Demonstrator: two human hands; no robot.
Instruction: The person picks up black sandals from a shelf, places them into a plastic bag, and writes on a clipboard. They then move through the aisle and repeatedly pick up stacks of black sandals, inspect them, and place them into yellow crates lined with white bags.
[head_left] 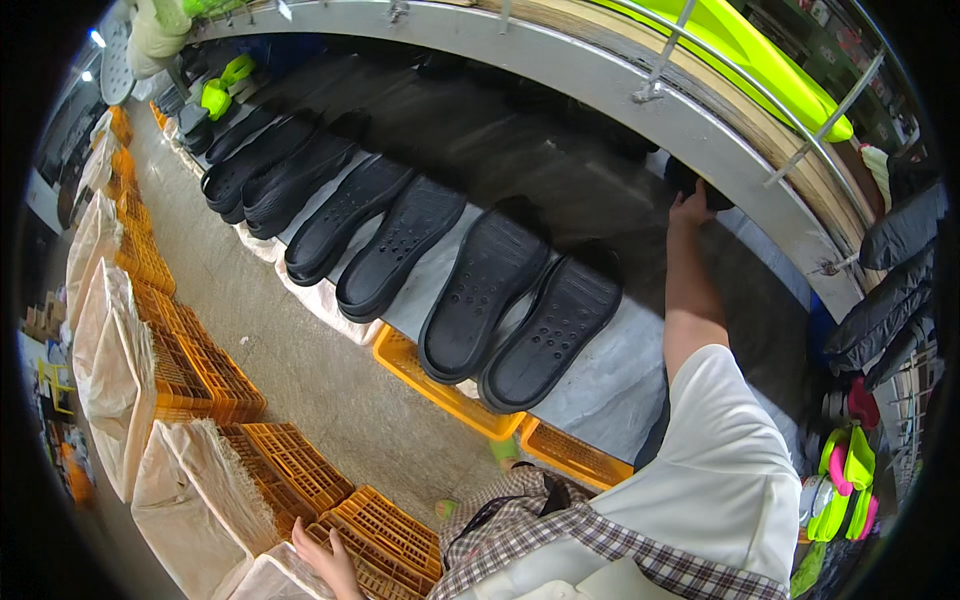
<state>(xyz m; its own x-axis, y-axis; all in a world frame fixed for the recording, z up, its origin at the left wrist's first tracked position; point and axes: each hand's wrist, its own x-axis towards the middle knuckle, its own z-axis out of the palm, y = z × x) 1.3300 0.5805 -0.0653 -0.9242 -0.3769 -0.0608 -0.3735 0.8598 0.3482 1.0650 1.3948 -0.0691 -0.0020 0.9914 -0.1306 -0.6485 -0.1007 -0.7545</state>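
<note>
Under the shelf [570, 52], your right hand [692, 206] is at a dark thing [682, 176] (can't tell if it's gripped), so probably a reach-in needing a sure grip next, with black soles [485, 290] lined along the surface [600, 370], your left hand [325, 562] loosely spread, apparently empty.

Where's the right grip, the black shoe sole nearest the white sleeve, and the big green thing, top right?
Right grip [690, 206], head view: middle of the hand.
Black shoe sole [553, 337], head view: its middle, by the holes.
Big green thing [770, 66], head view: its smooth surface.
</note>
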